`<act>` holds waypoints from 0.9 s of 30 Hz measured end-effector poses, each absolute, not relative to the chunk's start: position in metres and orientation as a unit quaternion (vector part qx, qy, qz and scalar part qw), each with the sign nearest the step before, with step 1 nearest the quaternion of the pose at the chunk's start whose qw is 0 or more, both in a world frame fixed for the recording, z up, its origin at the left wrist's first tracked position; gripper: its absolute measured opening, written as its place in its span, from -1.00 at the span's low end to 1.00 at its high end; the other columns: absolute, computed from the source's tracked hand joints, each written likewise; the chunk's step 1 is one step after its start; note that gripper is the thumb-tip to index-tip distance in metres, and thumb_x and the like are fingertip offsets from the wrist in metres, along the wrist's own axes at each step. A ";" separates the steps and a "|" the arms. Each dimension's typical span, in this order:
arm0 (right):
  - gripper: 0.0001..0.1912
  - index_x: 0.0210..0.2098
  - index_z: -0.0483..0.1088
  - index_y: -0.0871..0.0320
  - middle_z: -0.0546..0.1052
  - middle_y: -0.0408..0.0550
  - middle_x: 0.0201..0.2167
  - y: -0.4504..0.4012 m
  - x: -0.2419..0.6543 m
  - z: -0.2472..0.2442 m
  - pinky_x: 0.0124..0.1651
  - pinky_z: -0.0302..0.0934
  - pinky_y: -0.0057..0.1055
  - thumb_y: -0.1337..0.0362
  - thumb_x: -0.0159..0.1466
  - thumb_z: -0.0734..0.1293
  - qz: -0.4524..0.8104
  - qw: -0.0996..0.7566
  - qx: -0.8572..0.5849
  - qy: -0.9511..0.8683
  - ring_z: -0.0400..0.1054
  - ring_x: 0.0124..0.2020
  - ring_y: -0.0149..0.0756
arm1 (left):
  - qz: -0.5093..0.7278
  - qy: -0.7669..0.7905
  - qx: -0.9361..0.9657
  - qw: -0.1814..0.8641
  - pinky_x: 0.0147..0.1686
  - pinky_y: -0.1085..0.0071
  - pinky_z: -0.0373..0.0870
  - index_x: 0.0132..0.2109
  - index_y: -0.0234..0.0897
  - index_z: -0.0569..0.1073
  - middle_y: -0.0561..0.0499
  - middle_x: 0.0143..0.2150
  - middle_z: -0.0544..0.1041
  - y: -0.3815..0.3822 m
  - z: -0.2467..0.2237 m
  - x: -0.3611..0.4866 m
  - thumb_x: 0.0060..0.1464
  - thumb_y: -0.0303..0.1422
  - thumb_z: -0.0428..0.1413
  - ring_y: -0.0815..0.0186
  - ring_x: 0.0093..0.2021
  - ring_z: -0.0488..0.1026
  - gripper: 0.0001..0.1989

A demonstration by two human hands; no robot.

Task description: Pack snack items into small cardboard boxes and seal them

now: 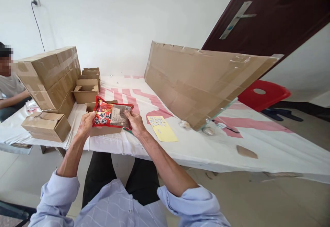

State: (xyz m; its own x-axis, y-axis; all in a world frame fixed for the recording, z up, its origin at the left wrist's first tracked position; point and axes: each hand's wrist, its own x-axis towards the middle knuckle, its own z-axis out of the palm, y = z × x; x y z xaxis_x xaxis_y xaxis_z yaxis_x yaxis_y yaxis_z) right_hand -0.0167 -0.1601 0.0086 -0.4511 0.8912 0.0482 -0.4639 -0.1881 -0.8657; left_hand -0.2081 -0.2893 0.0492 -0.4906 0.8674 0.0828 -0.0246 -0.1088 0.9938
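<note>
A red printed food packet (pixel 113 114) with a clear window is stretched between my two hands. My left hand (pixel 87 123) is closed on its left end, thumb on the front. At the right end, my right hand (pixel 135 122) grips the packet the same way. Just behind and below the packet stands an open cardboard box (pixel 103 131), mostly covered by it; its contents are hidden. To the right of my right hand lies a yellow sheet (pixel 165 131) with white stickers on it.
Large taped cartons (pixel 48 72) are stacked at the left, with a smaller closed box (pixel 46 125) before them. Several open boxes (pixel 86 93) line up behind. A big cardboard sheet (pixel 201 82) leans at the right. A person (pixel 10 86) sits at far left.
</note>
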 end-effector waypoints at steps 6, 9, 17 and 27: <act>-0.27 -0.20 0.57 0.11 0.67 -0.14 -0.42 -0.161 -0.017 0.010 -0.25 0.59 -0.31 -0.26 -0.12 0.72 0.718 0.467 -0.243 -0.455 0.65 -0.32 -0.19 | 0.652 0.565 0.368 0.346 -0.52 0.24 0.65 -0.34 -0.28 0.54 -0.06 -0.46 0.63 -0.289 0.050 -0.207 -0.12 0.18 0.37 0.15 -0.48 0.59 -0.43; -0.25 -0.23 0.57 0.11 0.67 -0.13 -0.39 -0.161 -0.014 0.019 -0.27 0.57 -0.35 -0.29 -0.16 0.72 0.701 0.488 -0.246 -0.458 0.63 -0.36 -0.25 | 0.659 0.557 0.376 0.339 -0.52 0.25 0.63 -0.37 -0.26 0.53 -0.06 -0.47 0.62 -0.288 0.056 -0.206 -0.11 0.21 0.38 0.13 -0.46 0.59 -0.42; -0.22 -0.30 0.55 0.08 0.63 -0.14 -0.43 -0.152 -0.005 0.055 -0.45 0.43 -0.41 -0.36 -0.22 0.71 0.660 0.530 -0.220 -0.485 0.50 -0.45 -0.31 | 0.667 0.526 0.439 0.292 -0.47 0.28 0.56 -0.35 -0.24 0.56 -0.02 -0.45 0.59 -0.283 0.079 -0.201 0.01 0.33 0.32 0.18 -0.47 0.54 -0.35; -0.16 -0.29 0.46 0.08 0.46 -0.25 -0.56 -0.136 -0.003 0.061 -0.70 0.06 -0.45 -0.48 -0.17 0.63 0.635 0.514 -0.242 -0.524 0.18 -0.67 -0.47 | 0.622 0.556 0.504 0.224 -0.40 0.37 0.45 -0.37 -0.26 0.56 -0.04 -0.43 0.58 -0.277 0.101 -0.200 0.12 0.30 0.27 0.18 -0.36 0.55 -0.35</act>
